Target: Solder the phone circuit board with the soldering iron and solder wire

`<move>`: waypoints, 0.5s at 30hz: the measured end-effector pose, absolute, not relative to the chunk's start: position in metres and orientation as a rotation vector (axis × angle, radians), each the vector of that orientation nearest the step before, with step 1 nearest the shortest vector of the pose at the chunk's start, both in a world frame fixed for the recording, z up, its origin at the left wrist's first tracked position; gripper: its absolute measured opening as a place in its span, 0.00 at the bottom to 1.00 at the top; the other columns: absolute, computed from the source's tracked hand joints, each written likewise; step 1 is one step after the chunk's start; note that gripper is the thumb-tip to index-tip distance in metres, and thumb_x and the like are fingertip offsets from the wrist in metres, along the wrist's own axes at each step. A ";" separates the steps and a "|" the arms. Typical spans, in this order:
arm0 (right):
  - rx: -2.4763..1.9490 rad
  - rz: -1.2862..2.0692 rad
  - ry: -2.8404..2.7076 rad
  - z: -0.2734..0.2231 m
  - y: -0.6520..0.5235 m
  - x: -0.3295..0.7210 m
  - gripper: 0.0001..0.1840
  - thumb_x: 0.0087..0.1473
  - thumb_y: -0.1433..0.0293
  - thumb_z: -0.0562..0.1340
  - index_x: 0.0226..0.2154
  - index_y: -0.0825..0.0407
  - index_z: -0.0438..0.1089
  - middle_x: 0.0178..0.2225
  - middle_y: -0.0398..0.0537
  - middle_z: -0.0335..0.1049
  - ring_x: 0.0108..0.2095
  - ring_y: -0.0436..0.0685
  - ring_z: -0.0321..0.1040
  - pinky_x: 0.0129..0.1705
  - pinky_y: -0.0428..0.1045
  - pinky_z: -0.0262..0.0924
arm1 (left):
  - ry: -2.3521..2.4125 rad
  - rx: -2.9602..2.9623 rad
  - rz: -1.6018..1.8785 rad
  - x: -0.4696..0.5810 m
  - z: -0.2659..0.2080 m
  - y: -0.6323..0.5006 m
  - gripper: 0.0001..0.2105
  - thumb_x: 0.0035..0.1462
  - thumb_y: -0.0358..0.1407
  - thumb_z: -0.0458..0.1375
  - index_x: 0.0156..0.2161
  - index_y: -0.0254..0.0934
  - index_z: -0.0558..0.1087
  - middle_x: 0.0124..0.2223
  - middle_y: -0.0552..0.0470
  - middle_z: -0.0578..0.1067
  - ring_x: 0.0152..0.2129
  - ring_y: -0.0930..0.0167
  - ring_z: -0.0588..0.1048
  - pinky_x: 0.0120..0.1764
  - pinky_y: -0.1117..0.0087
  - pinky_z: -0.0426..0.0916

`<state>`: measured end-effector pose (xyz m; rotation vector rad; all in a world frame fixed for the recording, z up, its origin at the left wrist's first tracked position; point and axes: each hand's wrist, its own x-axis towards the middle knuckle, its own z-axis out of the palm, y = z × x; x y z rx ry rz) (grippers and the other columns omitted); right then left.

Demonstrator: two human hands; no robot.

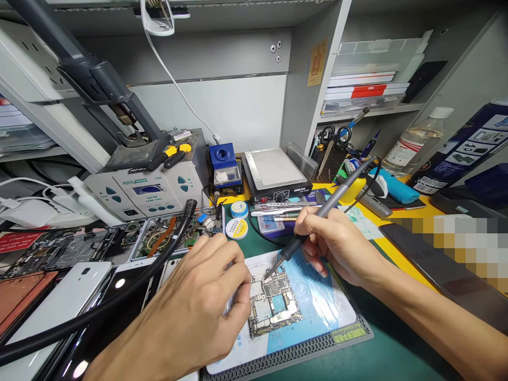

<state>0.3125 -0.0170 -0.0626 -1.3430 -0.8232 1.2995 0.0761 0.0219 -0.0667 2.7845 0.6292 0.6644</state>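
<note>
A person's right hand (pixel 333 238) pinches a soldering iron (pixel 294 246) like a pen between thumb and fingers, its tip angled down at the upper part of a bare phone logic board (pixel 260 308) on a cluttered repair worktop (pixel 392 346). The left hand (pixel 206 299) is curled beside the board's left edge, thumb drawn toward the index finger; whether it pinches anything cannot be told. The board lies flat on a blue-and-white sheet (pixel 331 304) over a gray honeycomb-edged mat (pixel 278 360), out of any phone housing. The work appears to be under way: the board is laid out and the iron is at it, but how many joints are done, or remain, is too small to tell. Behind, two small round tubs, one yellow-labeled (pixel 237 227) and one blue (pixel 238 209), stand near a hot-air rework station (pixel 148 194).
</note>
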 end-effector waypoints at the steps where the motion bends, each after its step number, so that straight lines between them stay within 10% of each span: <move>1: -1.343 1.302 -0.822 -0.063 -0.017 0.312 0.11 0.45 0.69 0.64 0.18 0.49 0.61 0.11 0.36 0.59 0.08 0.47 0.56 0.07 0.41 0.46 | 0.628 2.785 0.665 0.076 -0.067 0.022 0.07 0.63 0.25 0.55 0.33 0.35 0.71 0.36 0.51 0.70 0.35 0.68 0.64 0.39 0.61 0.59; 15: -1.333 1.305 -0.829 -0.063 -0.018 0.312 0.11 0.46 0.70 0.63 0.18 0.49 0.61 0.11 0.35 0.59 0.08 0.47 0.56 0.07 0.40 0.47 | 0.623 2.787 0.678 0.076 -0.066 0.021 0.07 0.63 0.25 0.54 0.33 0.35 0.70 0.35 0.51 0.69 0.35 0.68 0.64 0.38 0.61 0.58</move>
